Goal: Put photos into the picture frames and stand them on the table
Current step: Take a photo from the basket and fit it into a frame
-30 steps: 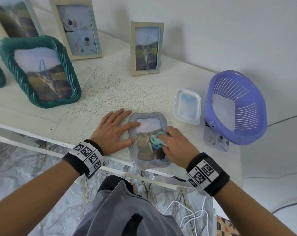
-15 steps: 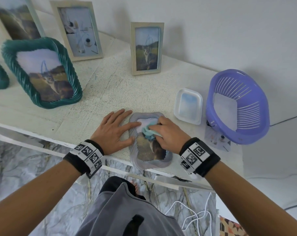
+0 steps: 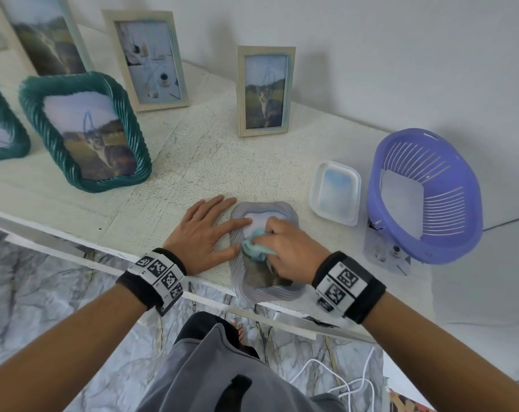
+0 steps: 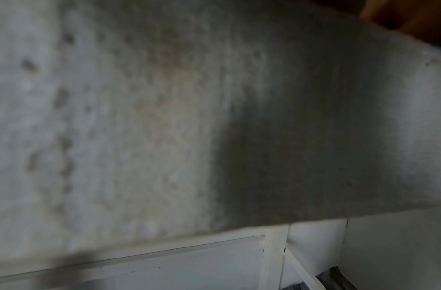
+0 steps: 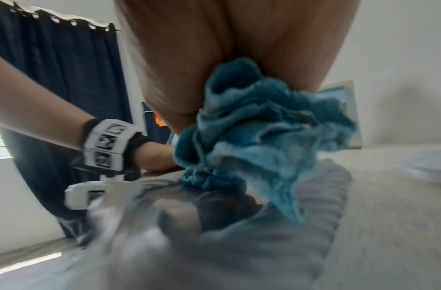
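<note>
— Frame: a grey wavy picture frame [image 3: 264, 289] flat on the white table [image 3: 169, 173], face up, at the near edge. Long side running from the near edge toward the wall. Near end sticking out a bit past the edge.

— And inside?

— Photo with pale sky at the far end, dark ground at the near end. Middle part hidden under the right hand [image 3: 285, 251].

— Doing what, that hand?

— Curled around a bunched blue cloth [image 3: 254, 248], pressing it on the glass. Soft and fluffy, crumpled up [image 5: 251, 137] in the right wrist view.

— And the other?

— Left hand [image 3: 204, 233] flat and spread, palm on the table, fingertips on the frame's left rim. Left wrist view too blurry, only rough white table top.

— Anything near?

— Small white plastic tray [image 3: 335, 193] just to the right, rounded corners. Purple basket [image 3: 424, 194] with slits, tipped on its side, well right. Green twisty frame [image 3: 86, 132] standing to the left, wooden frame [image 3: 265, 90] standing behind, both with cat photos. More frames at the left, cut off.
</note>
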